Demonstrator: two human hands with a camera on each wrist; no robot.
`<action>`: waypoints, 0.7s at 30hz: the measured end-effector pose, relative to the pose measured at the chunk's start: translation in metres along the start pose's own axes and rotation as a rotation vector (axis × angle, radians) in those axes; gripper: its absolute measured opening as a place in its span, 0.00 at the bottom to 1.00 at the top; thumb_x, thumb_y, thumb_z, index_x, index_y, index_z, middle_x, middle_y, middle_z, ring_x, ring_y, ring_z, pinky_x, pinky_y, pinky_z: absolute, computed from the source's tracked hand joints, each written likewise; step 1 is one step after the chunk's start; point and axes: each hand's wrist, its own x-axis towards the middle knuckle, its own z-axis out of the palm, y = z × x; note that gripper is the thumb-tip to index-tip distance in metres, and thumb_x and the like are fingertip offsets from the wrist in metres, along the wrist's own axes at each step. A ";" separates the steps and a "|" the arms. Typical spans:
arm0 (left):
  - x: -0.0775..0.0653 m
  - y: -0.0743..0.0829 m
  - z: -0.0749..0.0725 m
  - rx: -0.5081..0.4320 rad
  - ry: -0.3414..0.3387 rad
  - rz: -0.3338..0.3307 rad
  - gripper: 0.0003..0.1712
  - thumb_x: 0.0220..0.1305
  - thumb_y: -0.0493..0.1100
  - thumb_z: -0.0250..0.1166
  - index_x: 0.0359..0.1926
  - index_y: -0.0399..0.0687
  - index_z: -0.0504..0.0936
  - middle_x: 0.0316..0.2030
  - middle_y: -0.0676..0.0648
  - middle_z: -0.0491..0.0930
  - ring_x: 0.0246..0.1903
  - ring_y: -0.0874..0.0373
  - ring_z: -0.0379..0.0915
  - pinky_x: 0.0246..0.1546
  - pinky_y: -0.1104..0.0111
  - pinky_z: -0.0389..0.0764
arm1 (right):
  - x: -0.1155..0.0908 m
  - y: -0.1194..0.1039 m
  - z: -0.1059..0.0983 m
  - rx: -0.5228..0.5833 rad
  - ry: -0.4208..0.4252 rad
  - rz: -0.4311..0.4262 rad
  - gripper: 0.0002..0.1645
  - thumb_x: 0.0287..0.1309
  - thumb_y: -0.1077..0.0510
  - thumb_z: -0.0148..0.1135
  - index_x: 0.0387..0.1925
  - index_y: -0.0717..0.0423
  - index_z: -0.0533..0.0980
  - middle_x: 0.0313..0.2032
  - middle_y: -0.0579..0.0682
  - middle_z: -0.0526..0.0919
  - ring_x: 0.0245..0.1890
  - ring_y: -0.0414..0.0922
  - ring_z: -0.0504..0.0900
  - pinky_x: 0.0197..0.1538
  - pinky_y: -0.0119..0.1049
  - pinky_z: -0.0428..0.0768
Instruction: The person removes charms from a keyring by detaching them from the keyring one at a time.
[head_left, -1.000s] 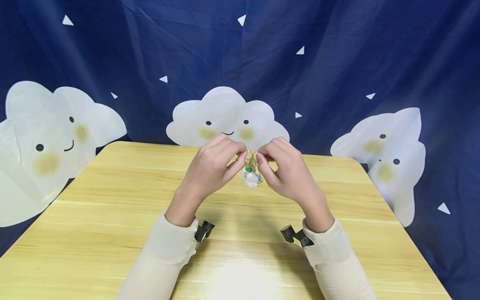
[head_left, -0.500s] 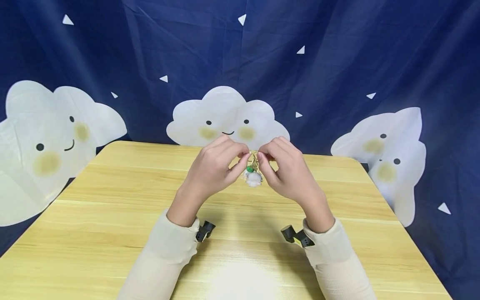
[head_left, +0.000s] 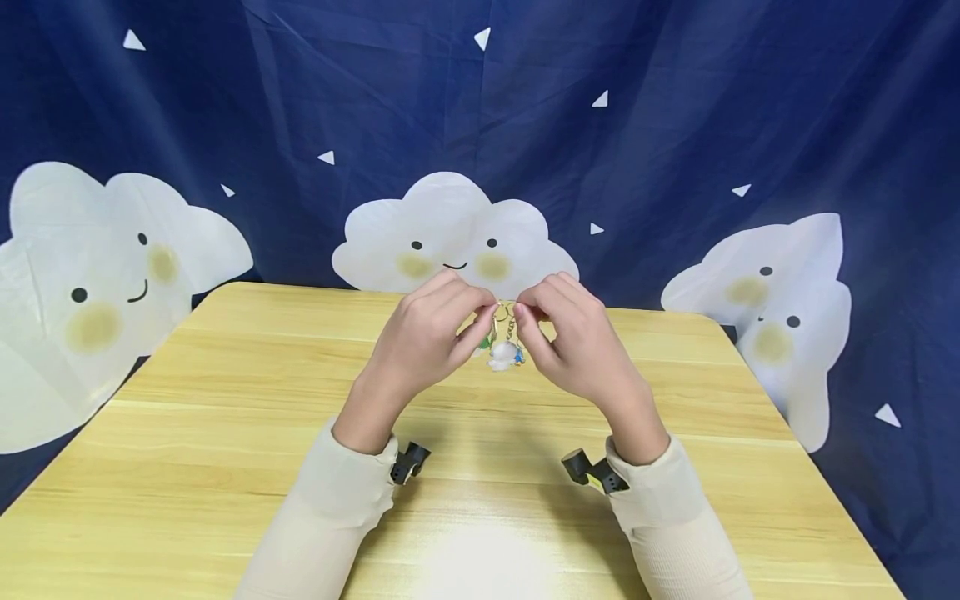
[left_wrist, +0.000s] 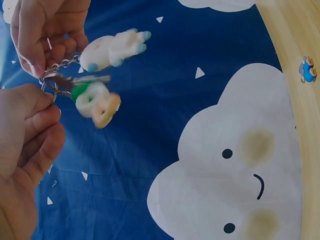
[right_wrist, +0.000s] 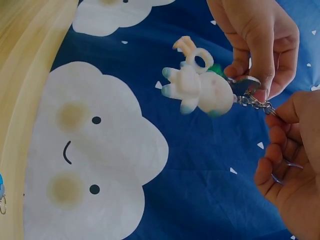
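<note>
Though table pale — navy curtain behind keychains

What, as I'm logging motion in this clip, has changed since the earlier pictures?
In the last half second, the green-and-white charm swung toward the left hand, and the white figure charm drifted slightly left. The left hand and right hand stay put, pinching the keychain.

From my end it looks like a little filming spot: wood-grain table in front of a navy curtain printed with smiling clouds and white triangles, plus wrist cameras on the sleeves. Home or studio, I honestly can't tell.
</note>
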 end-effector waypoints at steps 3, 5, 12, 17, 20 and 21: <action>0.000 0.000 0.000 0.001 -0.005 -0.003 0.04 0.66 0.32 0.64 0.34 0.39 0.84 0.27 0.46 0.83 0.31 0.53 0.74 0.31 0.68 0.78 | 0.000 0.000 0.000 0.001 -0.006 0.004 0.08 0.67 0.64 0.55 0.31 0.61 0.77 0.28 0.50 0.78 0.31 0.46 0.74 0.38 0.37 0.75; 0.000 0.000 -0.001 0.001 -0.009 -0.004 0.04 0.66 0.32 0.64 0.34 0.39 0.84 0.27 0.46 0.83 0.31 0.53 0.74 0.32 0.67 0.78 | 0.000 0.000 0.000 0.000 -0.005 0.002 0.08 0.67 0.64 0.55 0.31 0.61 0.77 0.28 0.50 0.78 0.31 0.46 0.74 0.38 0.37 0.75; 0.000 0.000 -0.001 -0.002 -0.015 -0.008 0.03 0.66 0.33 0.65 0.35 0.40 0.84 0.28 0.46 0.83 0.31 0.53 0.74 0.32 0.68 0.77 | 0.000 0.000 0.000 0.006 0.003 0.003 0.06 0.66 0.65 0.56 0.31 0.61 0.77 0.28 0.50 0.78 0.31 0.45 0.74 0.38 0.38 0.75; -0.001 -0.001 -0.001 0.000 -0.011 -0.005 0.03 0.66 0.33 0.65 0.35 0.40 0.85 0.28 0.46 0.83 0.31 0.53 0.74 0.32 0.68 0.77 | 0.000 0.000 0.000 0.004 -0.005 0.005 0.07 0.66 0.65 0.56 0.31 0.61 0.77 0.28 0.50 0.78 0.31 0.46 0.74 0.37 0.38 0.75; 0.000 -0.001 -0.001 0.003 -0.005 -0.001 0.03 0.66 0.32 0.65 0.35 0.39 0.85 0.28 0.46 0.83 0.31 0.52 0.74 0.32 0.67 0.78 | 0.000 0.001 0.001 0.003 -0.007 0.004 0.07 0.66 0.64 0.56 0.31 0.61 0.77 0.27 0.50 0.77 0.31 0.46 0.74 0.37 0.38 0.74; 0.000 -0.001 -0.001 0.003 -0.004 0.001 0.03 0.66 0.32 0.65 0.35 0.39 0.85 0.28 0.46 0.83 0.31 0.52 0.74 0.32 0.67 0.78 | 0.000 0.001 0.001 0.002 -0.007 0.001 0.07 0.66 0.64 0.56 0.31 0.61 0.76 0.27 0.49 0.77 0.31 0.46 0.74 0.37 0.38 0.74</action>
